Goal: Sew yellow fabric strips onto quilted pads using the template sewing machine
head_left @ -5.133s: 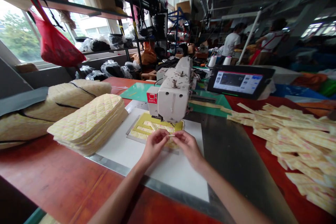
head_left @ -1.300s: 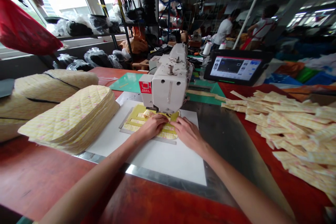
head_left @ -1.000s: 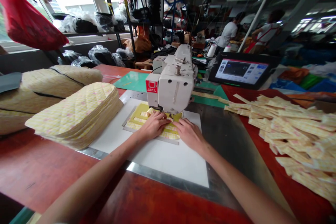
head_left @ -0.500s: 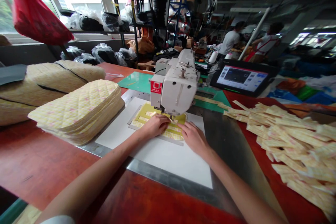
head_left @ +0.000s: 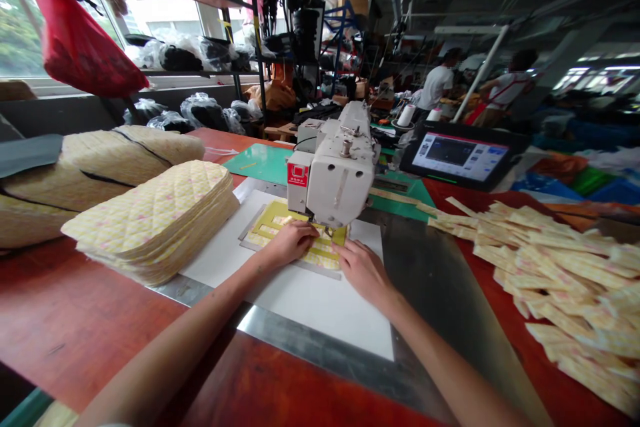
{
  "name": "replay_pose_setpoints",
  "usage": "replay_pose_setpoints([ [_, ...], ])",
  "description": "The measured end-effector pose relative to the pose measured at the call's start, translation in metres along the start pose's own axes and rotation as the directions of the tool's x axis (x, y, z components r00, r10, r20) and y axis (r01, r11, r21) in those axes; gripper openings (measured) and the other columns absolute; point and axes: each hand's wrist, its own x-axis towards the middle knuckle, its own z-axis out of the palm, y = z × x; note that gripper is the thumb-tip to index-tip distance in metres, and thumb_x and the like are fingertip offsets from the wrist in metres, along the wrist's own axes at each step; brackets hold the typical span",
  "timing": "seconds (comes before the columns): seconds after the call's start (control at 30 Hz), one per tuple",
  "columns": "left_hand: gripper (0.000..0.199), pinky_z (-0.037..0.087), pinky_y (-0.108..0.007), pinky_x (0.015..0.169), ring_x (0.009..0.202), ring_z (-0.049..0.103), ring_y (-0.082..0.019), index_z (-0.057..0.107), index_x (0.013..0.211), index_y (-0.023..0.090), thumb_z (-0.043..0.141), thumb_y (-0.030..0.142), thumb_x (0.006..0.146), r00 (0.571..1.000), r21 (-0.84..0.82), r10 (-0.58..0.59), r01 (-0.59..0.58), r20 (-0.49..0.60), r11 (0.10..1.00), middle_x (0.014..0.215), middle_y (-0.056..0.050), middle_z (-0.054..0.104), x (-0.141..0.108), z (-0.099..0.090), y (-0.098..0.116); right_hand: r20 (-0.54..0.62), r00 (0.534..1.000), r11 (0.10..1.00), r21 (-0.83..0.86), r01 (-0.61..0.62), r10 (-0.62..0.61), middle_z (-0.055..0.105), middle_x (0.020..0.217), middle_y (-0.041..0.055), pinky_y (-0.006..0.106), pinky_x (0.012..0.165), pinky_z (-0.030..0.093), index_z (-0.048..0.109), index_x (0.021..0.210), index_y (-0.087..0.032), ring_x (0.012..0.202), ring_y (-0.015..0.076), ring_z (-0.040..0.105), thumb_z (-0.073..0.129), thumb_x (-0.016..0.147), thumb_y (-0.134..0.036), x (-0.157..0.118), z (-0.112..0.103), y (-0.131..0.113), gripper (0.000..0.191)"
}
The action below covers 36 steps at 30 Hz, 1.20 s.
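Note:
A yellow slotted template (head_left: 273,212) lies over a quilted, pale-yellow patterned panel (head_left: 325,261) beneath the head of a white sewing machine (head_left: 340,193). My left hand (head_left: 293,241) rests on the template's near side, its fingers curled together at a narrow fabric strip. From the right, my right hand (head_left: 363,268) reaches in with thumb and fingertips closed at the strip's other side, near the needle area. My fingers hide most of the strip. Under the template is a white sheet (head_left: 320,310) on a metal plate (head_left: 430,293).
To the left stands a stack of quilted panels (head_left: 155,213), with a tied bundle (head_left: 100,153) behind it. A heap of fabric strips (head_left: 555,267) covers the right side. Behind are a lit control screen (head_left: 455,153), thread cones (head_left: 406,115) and two people (head_left: 437,87) farther off.
The view has tilted and shifted slightly. Both hands stay at the template under the machine head; my right fingertips have edged a little closer in, and the template's position looks nearly the same.

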Motion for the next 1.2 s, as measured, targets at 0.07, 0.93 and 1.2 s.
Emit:
replay_pose_setpoints([
  [0.07, 0.031, 0.056, -0.035, 0.093, 0.097, 0.072, -0.021, 0.077, 0.104, 0.018, 0.054, 0.006, 0.087, 1.0, -0.005, -0.005, 0.005, -0.004, 1.0, 0.108, -0.009, 0.078, -0.004, -0.002, 0.003, 0.005, 1.0, 1.0, -0.001, 0.007, -0.007, 0.073, 0.115, 0.0062, 0.034, 0.096, 0.053, 0.074, 0.124, -0.025, 0.104, 0.0214, 0.066, 0.052, 0.099, -0.011, -0.001, -0.001, -0.002, 0.036],
  [0.93, 0.02, 0.053, -0.037, 0.091, 0.1, 0.065, -0.022, 0.067, 0.11, 0.021, 0.049, 0.023, 0.102, 0.993, 0.03, -0.113, 0.113, 0.012, 0.993, 0.105, -0.008, 0.071, -0.059, -0.035, 0.073, -0.001, 0.995, 0.972, 0.213, -0.101, 0.103, 0.063, 0.101, 0.0068, 0.037, 0.09, 0.055, 0.068, 0.131, -0.025, 0.093, 0.0218, 0.067, 0.046, 0.104, -0.024, -0.074, -0.043, 0.032, 0.034],
  [1.2, 0.013, 0.053, -0.044, 0.085, 0.092, 0.056, -0.024, 0.051, 0.098, 0.021, 0.041, 0.03, 0.102, 0.977, 0.011, -0.18, 0.18, 0.112, 0.984, 0.102, -0.01, 0.059, -0.068, -0.023, 0.133, -0.045, 0.969, 0.891, 0.405, -0.203, 0.241, 0.066, 0.095, 0.0064, 0.034, 0.076, 0.056, 0.069, 0.095, -0.022, 0.081, 0.0207, 0.066, 0.05, 0.1, -0.031, -0.075, -0.037, 0.066, 0.022],
])
